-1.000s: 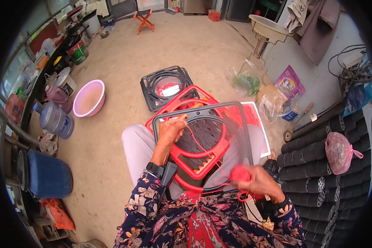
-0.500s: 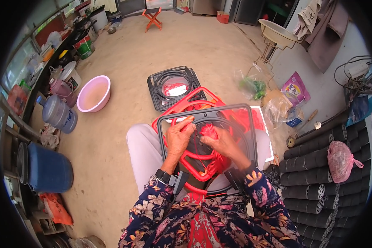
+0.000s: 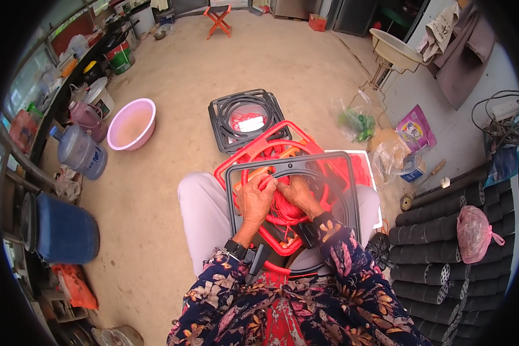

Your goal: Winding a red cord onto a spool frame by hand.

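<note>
Fingers [image 3: 269, 180] of the left hand [image 3: 254, 203] are narrow, pinched on red cord at the far side of the lap. The right hand [image 3: 297, 195], just beside it, is closed at the upper end of a bundle of the same red cord [image 3: 285, 211]; its fingertips are partly hidden. The bundle hangs between the forearms, over a red frame [image 3: 259, 139]. A black frame [image 3: 320, 160] with rounded corners lies around the hands, overlapping the red one, across the lap. Beyond these, a stack of black frames [image 3: 218, 124] rests on the floor [image 3: 173, 144]. To the left stand a pink basin [image 3: 115, 123] of brownish liquid, a water jug [image 3: 82, 151] and a blue barrel [image 3: 66, 228]. To the right, a pink bag [image 3: 474, 233] sits on stacked black cylinders [image 3: 424, 233]. At the far side stands an orange folding stool [image 3: 218, 24].
</note>
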`<state>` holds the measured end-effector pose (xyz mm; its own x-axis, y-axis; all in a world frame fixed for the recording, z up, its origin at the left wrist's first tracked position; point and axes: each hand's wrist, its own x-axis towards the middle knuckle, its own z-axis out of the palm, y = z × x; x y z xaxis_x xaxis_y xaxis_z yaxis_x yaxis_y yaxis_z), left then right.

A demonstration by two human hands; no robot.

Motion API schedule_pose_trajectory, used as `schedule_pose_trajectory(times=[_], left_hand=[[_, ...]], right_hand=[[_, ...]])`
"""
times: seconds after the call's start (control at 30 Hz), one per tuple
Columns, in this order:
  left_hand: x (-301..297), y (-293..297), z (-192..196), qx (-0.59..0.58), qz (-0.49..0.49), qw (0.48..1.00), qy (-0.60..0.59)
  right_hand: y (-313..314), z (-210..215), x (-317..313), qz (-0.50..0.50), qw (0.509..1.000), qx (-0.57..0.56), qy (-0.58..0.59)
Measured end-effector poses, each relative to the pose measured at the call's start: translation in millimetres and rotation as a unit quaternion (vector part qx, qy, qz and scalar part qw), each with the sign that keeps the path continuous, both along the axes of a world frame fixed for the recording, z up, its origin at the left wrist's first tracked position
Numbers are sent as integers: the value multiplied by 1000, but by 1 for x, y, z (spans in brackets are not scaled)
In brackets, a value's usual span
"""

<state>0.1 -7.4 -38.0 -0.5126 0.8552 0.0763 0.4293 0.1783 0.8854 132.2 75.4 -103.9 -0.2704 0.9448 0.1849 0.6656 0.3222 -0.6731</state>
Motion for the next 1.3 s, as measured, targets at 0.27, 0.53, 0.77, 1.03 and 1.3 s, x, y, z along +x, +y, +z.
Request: schedule_pose_trajectory(times=[0.27,0.53,0.77,1.03,1.3], left_hand=[[2,-1,6,-15,28,999,5],[7,-6,13,35,48,998,-10],[9,2,6,20,26,998,-54],[7,4,-2,67,-23,995,-72],[8,5,3,75,-95,956,-266]], right_hand=[[1,21,16,29,908,-341,241],[13,36,2,129,936,-271,187],[11,9,-10,123,956,-126,236],[11,19,-12,227,951,-92,190],[15,-24,-9,237,831,-278,420]])
